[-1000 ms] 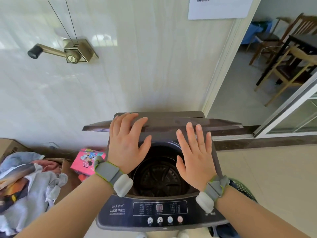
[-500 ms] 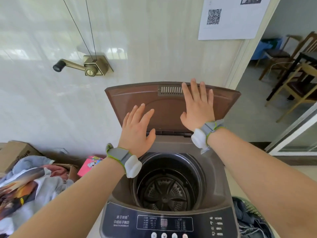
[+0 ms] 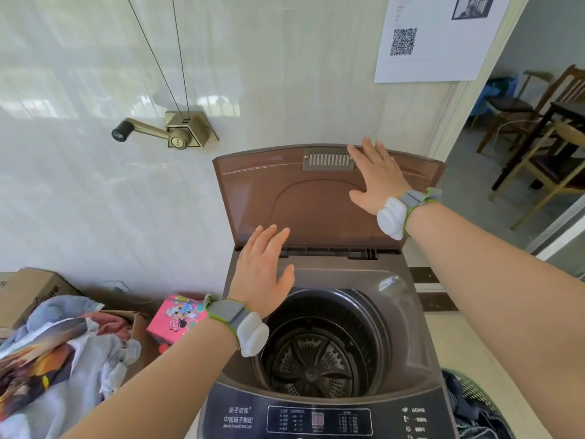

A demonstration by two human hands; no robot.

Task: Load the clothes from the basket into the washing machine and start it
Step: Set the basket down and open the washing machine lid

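White-walled laundry corner, washing machine lid raised.
Right hand pressed the lid, left hand hovered, fingers spread, empty; drum empty, basket clothes unloaded.

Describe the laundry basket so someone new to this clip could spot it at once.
Start at the washing machine with its lid raised. The basket sits on the floor at its right, cut off by the bottom corner of the frame. Its green perforated rim and dark clothes set it apart from the cardboard boxes on the left.

Glossy pale wall; wooden chairs beyond doorway.
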